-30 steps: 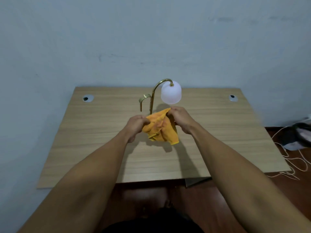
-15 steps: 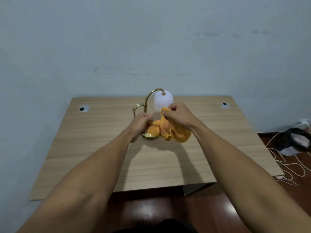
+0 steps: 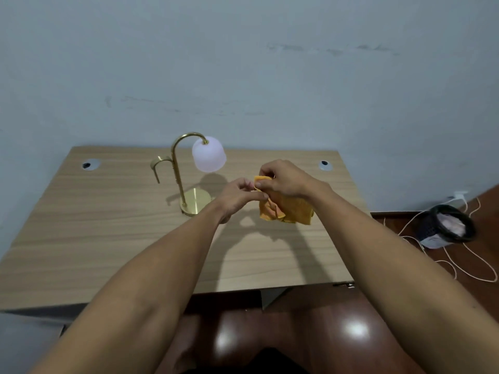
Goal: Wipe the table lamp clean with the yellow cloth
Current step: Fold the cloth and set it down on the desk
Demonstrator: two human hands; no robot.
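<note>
my right hand (image 3: 286, 179) pinches the top corner of the yellow cloth (image 3: 289, 209), fingers closed on the fabric, which hangs crumpled above the table (image 3: 94, 225). my left hand (image 3: 237, 197) curls half shut with its fingertips touching the cloth's upper edge; i cannot tell if it truly grips. to do this step well, i judge i should bunch the cloth into a firm pad before touching it to the lamp, and steady the base against tipping. the table lamp (image 3: 189, 171) stands upright just left of my hands: gold arched stem, round brass base, frosted white shade hanging from the arch.
</note>
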